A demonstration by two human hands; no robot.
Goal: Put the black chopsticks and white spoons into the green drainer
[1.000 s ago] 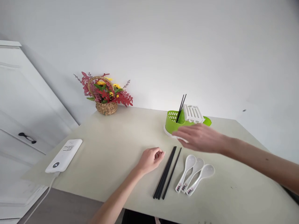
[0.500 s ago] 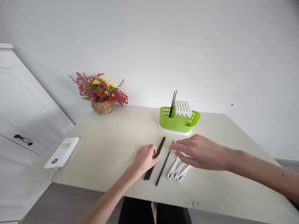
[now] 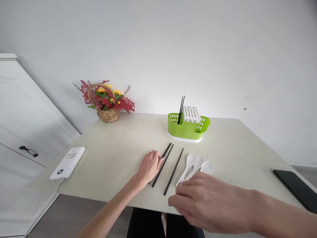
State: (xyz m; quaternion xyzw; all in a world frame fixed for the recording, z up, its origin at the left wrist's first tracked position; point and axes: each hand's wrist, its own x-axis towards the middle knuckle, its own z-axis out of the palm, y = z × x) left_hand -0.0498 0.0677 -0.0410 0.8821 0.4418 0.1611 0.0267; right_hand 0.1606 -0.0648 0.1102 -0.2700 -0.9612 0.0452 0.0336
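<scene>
Several black chopsticks lie on the table. My left hand (image 3: 150, 165) is closed round a small bunch of chopsticks (image 3: 166, 150), pressed to the tabletop. One chopstick (image 3: 162, 166) lies just right of that bunch, apart from it, and another single chopstick (image 3: 173, 172) is farther right. Three white spoons (image 3: 191, 160) are fanned out beside it, their handles partly hidden by my right hand (image 3: 198, 201). That hand hovers near the table's front edge, fingers loosely bent, with nothing visible in them.
Behind the chopsticks stands a green utensil holder (image 3: 182, 130) with two chopsticks upright in it and a white slotted top. A flower basket (image 3: 108, 115) is at the back left. A white power bank (image 3: 68, 163) with a cable lies left, a black phone (image 3: 296, 188) right.
My right hand has moved down toward the front edge, uncovering the spoon bowls. One chopstick now lies apart from the bunch under my left hand, which shifted slightly left. The phone has come into view.
</scene>
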